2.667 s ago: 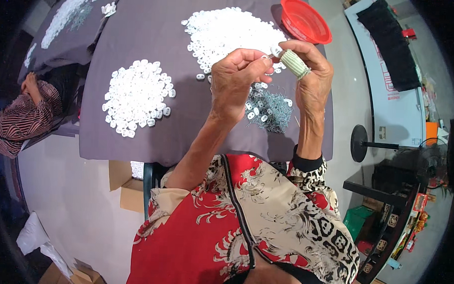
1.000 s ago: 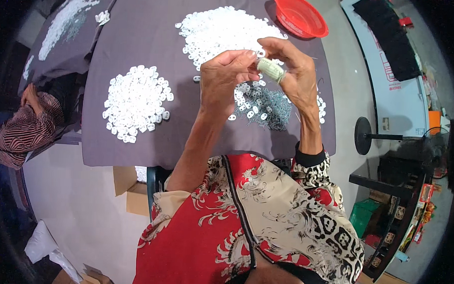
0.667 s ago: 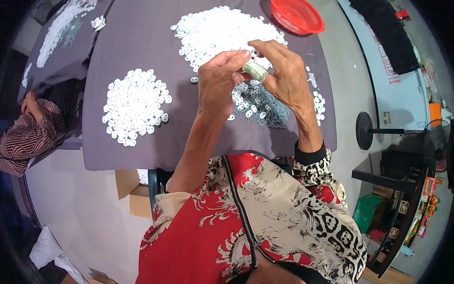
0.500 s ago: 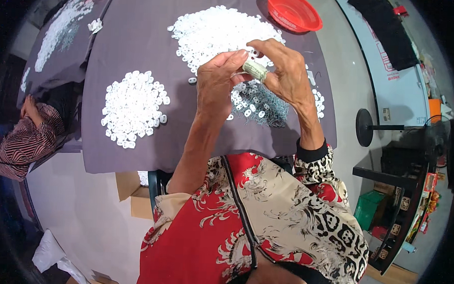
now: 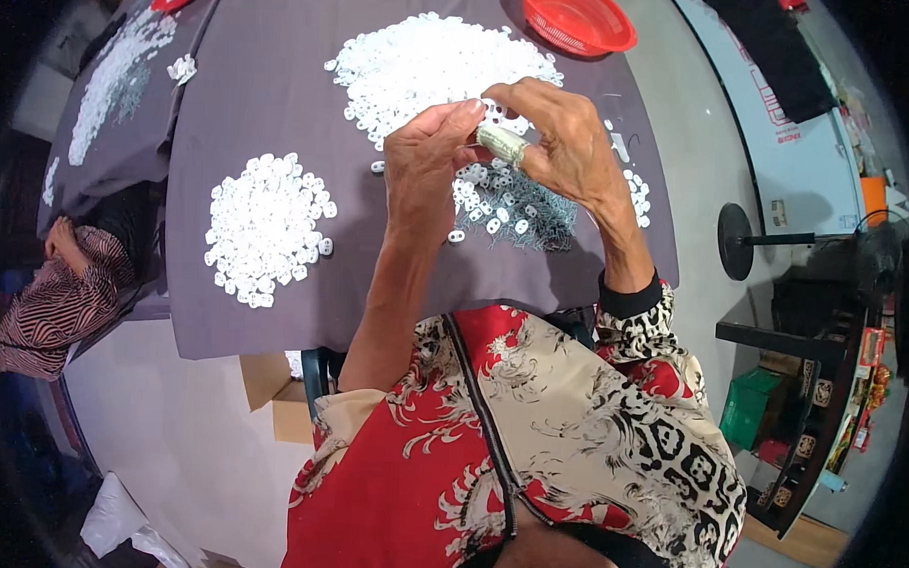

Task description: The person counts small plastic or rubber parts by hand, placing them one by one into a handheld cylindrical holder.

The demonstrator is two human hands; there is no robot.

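Above the table my two hands meet at the fingertips. My left hand (image 5: 421, 153) is closed in a pinch, thumb against the fingers; what it holds, if anything, is too small to make out. My right hand (image 5: 569, 148) bends its fingers toward the left fingertips, and a pale greenish wrap (image 5: 501, 143) covers its thumb. Behind the hands spreads a large pile of small white oval pieces (image 5: 422, 58) with two holes each. Below them lies a tangle of thin grey metal bits (image 5: 542, 212), with several white pieces on it.
A separate heap of white pieces (image 5: 266, 227) lies left on the grey tablecloth (image 5: 291, 78). A red plastic basket (image 5: 579, 23) stands at the far right corner. Another person's striped sleeve (image 5: 58, 305) shows at the left table. A black round stand base (image 5: 734, 242) is at right.
The view has shifted slightly. My hands stay together at the fingertips, and the wrapped right thumb has moved a little to the left and now points toward the left fingertips.
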